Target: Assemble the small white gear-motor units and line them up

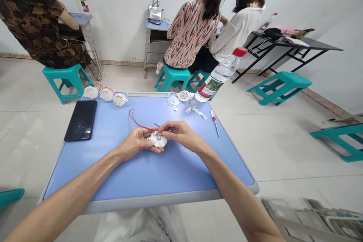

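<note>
A small white plastic casing (159,140) with metal-looking parts on its upper face is held just above the middle of the blue desk. My left hand (137,141) grips it from the left, thumb on the edge and fingers underneath. A red cord loop (133,116) trails from it to the upper left. My right hand (178,132) is closed at its upper right edge, fingertips pinched together; whatever is between them is too small to make out. A thin dark rod (156,124) shows just behind the fingers.
A black phone (81,120) lies on the blue desk (136,185) at left, below several white casings (106,94) with red cords. At the back right are clear discs (173,101), small white pieces (195,110), a water bottle (217,79) and a screwdriver (214,123). People sit beyond.
</note>
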`<action>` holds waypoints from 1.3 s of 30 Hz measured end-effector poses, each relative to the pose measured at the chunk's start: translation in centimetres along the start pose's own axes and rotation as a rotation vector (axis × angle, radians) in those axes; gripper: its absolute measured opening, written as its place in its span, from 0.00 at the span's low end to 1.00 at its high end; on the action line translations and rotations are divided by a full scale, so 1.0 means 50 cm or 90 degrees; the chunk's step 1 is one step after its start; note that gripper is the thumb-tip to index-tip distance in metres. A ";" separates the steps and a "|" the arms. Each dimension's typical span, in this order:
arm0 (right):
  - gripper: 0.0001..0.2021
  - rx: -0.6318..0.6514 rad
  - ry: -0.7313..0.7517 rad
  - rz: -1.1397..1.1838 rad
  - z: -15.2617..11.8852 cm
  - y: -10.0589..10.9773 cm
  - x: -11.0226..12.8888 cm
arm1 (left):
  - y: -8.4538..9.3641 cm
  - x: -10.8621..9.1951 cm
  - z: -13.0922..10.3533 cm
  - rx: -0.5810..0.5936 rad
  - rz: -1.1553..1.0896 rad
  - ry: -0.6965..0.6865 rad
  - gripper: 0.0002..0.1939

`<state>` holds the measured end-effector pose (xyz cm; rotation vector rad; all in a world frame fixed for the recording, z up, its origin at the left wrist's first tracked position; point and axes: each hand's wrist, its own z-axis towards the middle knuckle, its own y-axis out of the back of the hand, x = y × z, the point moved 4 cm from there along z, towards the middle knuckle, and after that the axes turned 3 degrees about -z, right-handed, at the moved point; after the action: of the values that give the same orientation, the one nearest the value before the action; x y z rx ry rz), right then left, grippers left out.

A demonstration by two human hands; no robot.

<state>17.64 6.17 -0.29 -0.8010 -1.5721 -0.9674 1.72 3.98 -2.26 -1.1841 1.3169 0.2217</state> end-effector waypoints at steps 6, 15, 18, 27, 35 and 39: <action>0.10 0.007 0.004 -0.020 -0.004 0.000 0.006 | 0.002 0.002 0.000 0.002 -0.001 -0.001 0.28; 0.09 0.029 0.023 -0.051 -0.005 0.000 0.010 | 0.000 0.001 0.000 0.005 0.012 -0.010 0.26; 0.09 0.026 0.039 -0.066 -0.005 0.002 0.009 | -0.001 0.000 0.000 0.002 0.009 -0.010 0.26; 0.08 0.002 0.041 -0.099 -0.006 -0.003 0.010 | 0.001 0.002 0.002 0.018 0.024 -0.008 0.25; 0.07 -0.004 0.032 -0.128 -0.004 -0.010 0.014 | -0.003 0.004 0.002 0.050 0.048 -0.016 0.24; 0.07 -0.007 0.025 -0.141 -0.004 -0.011 0.013 | -0.007 0.005 0.002 0.068 0.070 -0.024 0.22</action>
<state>17.11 5.78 0.26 -0.6197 -1.6461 -1.1442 2.10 3.76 -2.30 -1.0145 1.3467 0.2491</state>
